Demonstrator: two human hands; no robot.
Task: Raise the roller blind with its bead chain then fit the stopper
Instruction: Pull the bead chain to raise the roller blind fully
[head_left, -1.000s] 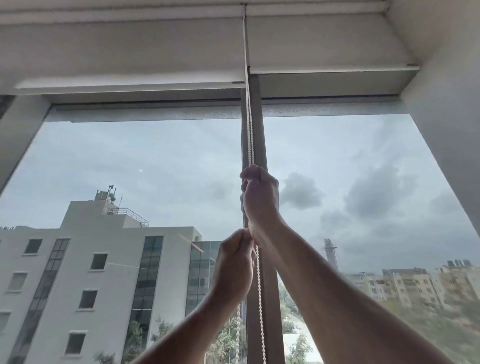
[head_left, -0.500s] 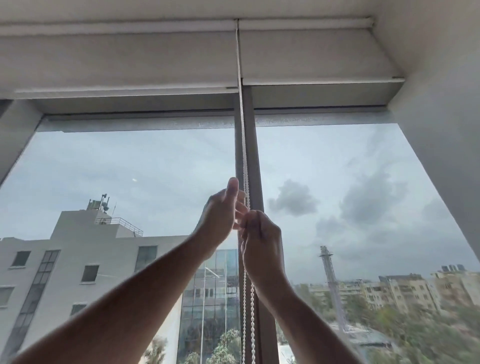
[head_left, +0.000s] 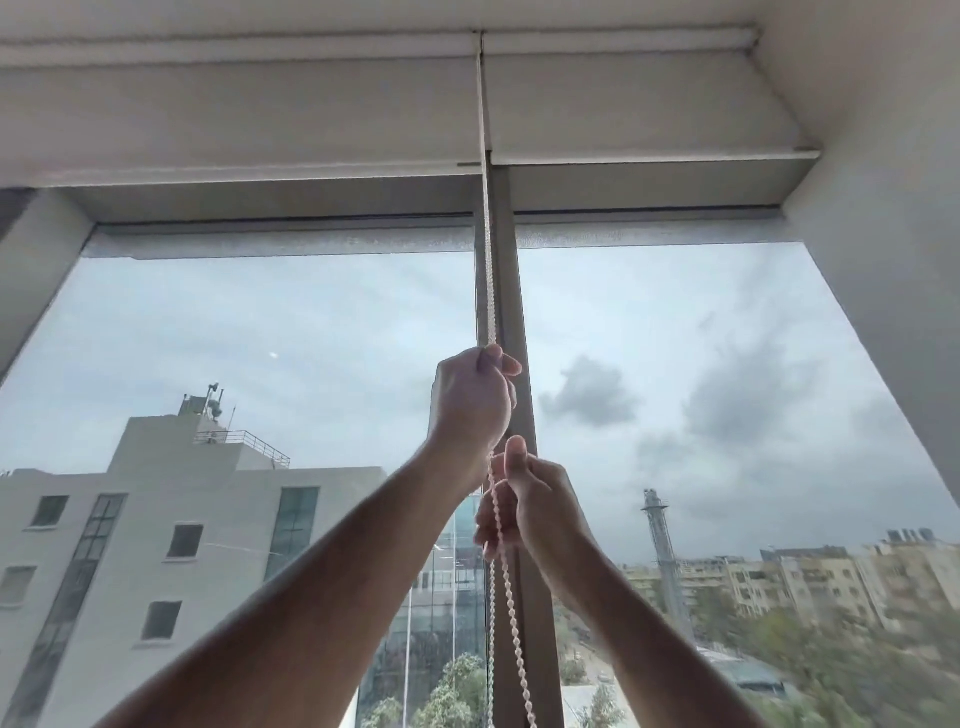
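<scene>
Head view: left hand (head_left: 470, 408) fisted high on bead chain (head_left: 488, 270) before the mullion (head_left: 511, 291), right hand (head_left: 524, 506) loosely curled round it below, roller blind (head_left: 623, 109) nearly raised; best pulled straight down, alternating grip.

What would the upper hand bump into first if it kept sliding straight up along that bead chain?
Probably the roller blind's bottom bar. The left hand grips the bead chain, and only bare chain shows between; depth is unclear.

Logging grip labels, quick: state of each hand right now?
Left hand: closed, gripping the bead chain.
Right hand: fingers loosely curled round the bead chain, lower down.
</scene>
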